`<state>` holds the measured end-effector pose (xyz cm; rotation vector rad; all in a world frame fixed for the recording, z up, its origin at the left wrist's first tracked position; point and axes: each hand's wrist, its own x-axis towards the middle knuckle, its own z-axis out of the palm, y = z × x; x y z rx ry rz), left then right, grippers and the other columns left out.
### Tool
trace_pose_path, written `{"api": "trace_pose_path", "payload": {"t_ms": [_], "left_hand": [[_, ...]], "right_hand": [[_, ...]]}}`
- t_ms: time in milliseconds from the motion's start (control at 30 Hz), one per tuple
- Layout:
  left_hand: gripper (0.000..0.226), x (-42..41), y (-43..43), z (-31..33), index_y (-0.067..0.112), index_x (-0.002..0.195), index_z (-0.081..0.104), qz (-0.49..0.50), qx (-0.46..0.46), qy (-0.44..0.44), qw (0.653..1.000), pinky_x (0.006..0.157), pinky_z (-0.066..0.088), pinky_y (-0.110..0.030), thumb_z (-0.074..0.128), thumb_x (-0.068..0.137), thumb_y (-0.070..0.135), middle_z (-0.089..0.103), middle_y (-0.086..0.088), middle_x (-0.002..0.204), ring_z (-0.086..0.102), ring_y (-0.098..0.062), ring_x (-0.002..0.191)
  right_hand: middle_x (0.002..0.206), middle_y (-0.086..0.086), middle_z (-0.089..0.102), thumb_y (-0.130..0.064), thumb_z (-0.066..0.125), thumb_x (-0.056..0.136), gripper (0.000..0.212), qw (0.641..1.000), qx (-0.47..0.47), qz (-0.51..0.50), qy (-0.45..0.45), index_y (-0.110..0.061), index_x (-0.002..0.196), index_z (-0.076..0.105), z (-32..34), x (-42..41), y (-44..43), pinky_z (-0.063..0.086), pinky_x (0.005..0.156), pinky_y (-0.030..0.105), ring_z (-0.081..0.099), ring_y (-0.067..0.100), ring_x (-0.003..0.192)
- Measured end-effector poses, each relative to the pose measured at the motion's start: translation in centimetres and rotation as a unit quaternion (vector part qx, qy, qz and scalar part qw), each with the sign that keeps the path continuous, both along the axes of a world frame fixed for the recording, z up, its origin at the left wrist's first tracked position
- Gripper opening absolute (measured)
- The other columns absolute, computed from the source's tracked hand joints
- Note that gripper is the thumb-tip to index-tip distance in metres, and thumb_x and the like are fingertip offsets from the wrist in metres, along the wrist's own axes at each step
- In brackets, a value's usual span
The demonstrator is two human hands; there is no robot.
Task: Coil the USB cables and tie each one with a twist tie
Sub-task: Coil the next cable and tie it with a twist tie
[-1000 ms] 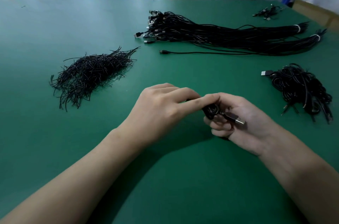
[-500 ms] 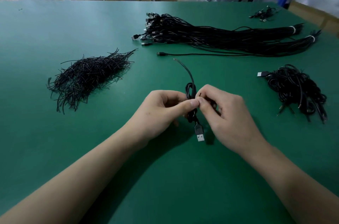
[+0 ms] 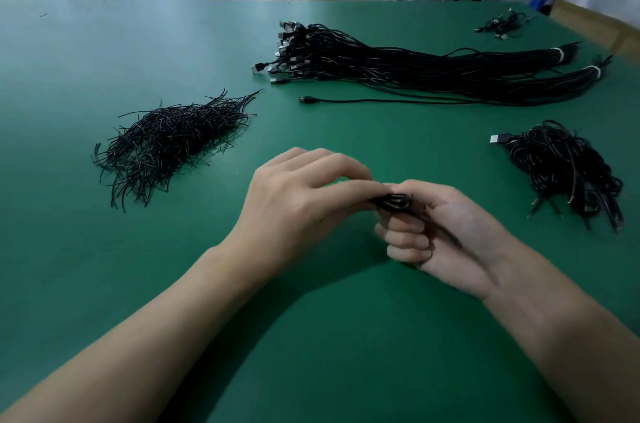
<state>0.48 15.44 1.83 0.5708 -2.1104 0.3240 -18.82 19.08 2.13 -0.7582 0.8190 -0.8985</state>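
Over a green tabletop [image 3: 104, 58], your two hands meet around one small coiled cable [image 3: 394, 202], held just above the surface at the middle of the view. Your right hand [image 3: 446, 235] is closed around it, fingers curled under the loops and palm turned up. Your left hand [image 3: 304, 200] reaches across and pinches the top of the coil between thumb and forefinger.

The step appears to be the tying. Hold the loops tight in the right hand so they cannot spring apart, and let the left fingertips do the turning. Wind the tie's ends round each other close against the bundle, at the waist of the coil and clear of the plugs. Whether a tie is already round it cannot be told, because your fingers cover that spot. If it is not, the heap of twist ties [image 3: 169, 142] lies to your left, well apart from the hands.

The coil itself shows as a tight black knot of thin, glossy loops, mostly hidden by your fingers. A dark strand trails down across the right palm, and neither plug is visible.

To your right lies a pile of coiled cables [image 3: 568, 169] with one silver plug sticking out. Beyond are long bundles of straight cables [image 3: 415, 69], banded with white at their right ends, and one loose cable [image 3: 381, 101] lies just beside them.
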Motion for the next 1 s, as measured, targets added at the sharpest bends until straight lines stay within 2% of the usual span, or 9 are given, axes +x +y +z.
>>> {"api": "trace_pose_path", "payload": {"t_ms": [100, 167, 300, 400, 500, 600, 733, 867, 1000], "left_hand": [[0.020, 0.1, -0.2, -0.1, 0.022, 0.104, 0.081, -0.005, 0.022, -0.001, 1.000, 0.070, 0.044, -0.026, 0.071, 0.094, 0.007, 0.070, -0.003, 0.092, 0.062, -0.023, 0.077], [0.015, 0.0, 0.2, -0.2, 0.018, 0.108, 0.078, -0.032, 0.194, 0.057, 0.979, 0.072, 0.044, -0.021, 0.071, 0.095, 0.015, 0.067, 0.000, 0.091, 0.063, -0.016, 0.080], [0.032, -0.2, 0.2, -0.4, 0.020, 0.095, 0.072, -0.040, 0.524, 0.170, 0.834, 0.064, 0.047, -0.026, 0.054, 0.097, 0.047, 0.071, -0.001, 0.081, 0.069, -0.016, 0.073], [0.028, -0.3, 0.2, -0.8, 0.027, 0.087, 0.073, -0.077, 0.580, 0.134, 0.800, 0.058, 0.047, -0.020, 0.060, 0.096, 0.049, 0.071, 0.004, 0.076, 0.061, -0.005, 0.062], [0.008, -0.5, 0.1, -0.8, 0.023, 0.089, 0.073, -0.112, 0.584, 0.170, 0.786, 0.062, 0.044, -0.014, 0.074, 0.090, 0.031, 0.066, 0.012, 0.074, 0.058, -0.001, 0.064], [0.010, -0.4, 0.1, -0.8, 0.023, 0.089, 0.073, -0.086, 0.534, 0.169, 0.824, 0.063, 0.046, -0.019, 0.081, 0.084, 0.022, 0.068, 0.011, 0.077, 0.062, -0.004, 0.069], [0.015, -0.3, 0.5, -0.3, 0.021, 0.096, 0.076, -0.051, 0.353, 0.104, 0.929, 0.067, 0.053, -0.031, 0.082, 0.083, 0.023, 0.074, 0.011, 0.085, 0.069, -0.006, 0.081], [0.009, -0.1, 0.5, 0.0, 0.018, 0.100, 0.080, -0.055, 0.127, 0.021, 0.990, 0.066, 0.053, -0.034, 0.076, 0.093, 0.022, 0.072, 0.003, 0.089, 0.066, -0.016, 0.076], [0.013, -0.2, 0.2, 0.0, 0.023, 0.103, 0.081, -0.030, -0.001, -0.022, 0.999, 0.064, 0.048, -0.035, 0.073, 0.095, 0.015, 0.070, -0.002, 0.091, 0.059, -0.023, 0.075]], "right_hand": [[0.054, -0.004, 0.026, -0.015, 0.045, 0.097, 0.025, 0.997, -0.051, -0.032, 0.055, -0.017, 0.072, 0.045, -0.5, -0.1, -0.2, 0.013, 0.040, 0.024, 0.022, 0.009, 0.043], [0.053, -0.004, 0.030, -0.014, 0.044, 0.099, 0.025, 0.983, -0.127, -0.082, 0.107, -0.016, 0.074, 0.050, -0.6, 0.0, -0.4, 0.013, 0.042, 0.024, 0.022, 0.010, 0.045], [0.059, 0.003, 0.036, -0.021, 0.053, 0.099, 0.030, 0.887, -0.307, -0.174, 0.297, -0.009, 0.073, 0.046, -0.7, 0.1, -0.3, 0.027, 0.049, 0.027, 0.033, 0.012, 0.054], [0.059, 0.004, 0.043, -0.020, 0.056, 0.101, 0.027, 0.788, -0.412, -0.168, 0.426, -0.013, 0.075, 0.054, -0.8, 0.6, 0.2, 0.029, 0.051, 0.026, 0.036, 0.012, 0.054], [0.056, -0.005, 0.042, -0.019, 0.058, 0.100, 0.024, 0.753, -0.436, -0.153, 0.469, -0.016, 0.076, 0.056, -0.7, 0.8, 0.5, 0.026, 0.051, 0.018, 0.036, 0.007, 0.052], [0.056, -0.007, 0.034, -0.024, 0.055, 0.096, 0.030, 0.849, -0.339, -0.116, 0.387, -0.003, 0.075, 0.048, -0.8, 0.6, 0.0, 0.025, 0.049, 0.027, 0.030, 0.009, 0.052], [0.049, -0.005, 0.025, -0.018, 0.050, 0.096, 0.022, 0.973, -0.159, -0.041, 0.163, -0.005, 0.078, 0.052, -0.7, 0.1, -0.3, 0.010, 0.043, 0.027, 0.015, 0.012, 0.043], [0.052, -0.004, 0.024, -0.020, 0.052, 0.088, 0.017, 0.998, -0.051, 0.033, 0.006, -0.014, 0.073, 0.044, -0.3, -0.5, -0.1, 0.011, 0.043, 0.025, 0.012, 0.012, 0.046], [0.062, 0.000, 0.027, -0.014, 0.045, 0.094, 0.024, 0.994, -0.069, -0.002, 0.088, -0.017, 0.071, 0.048, -0.3, -0.2, -0.1, 0.020, 0.039, 0.022, 0.018, 0.014, 0.050]]}}
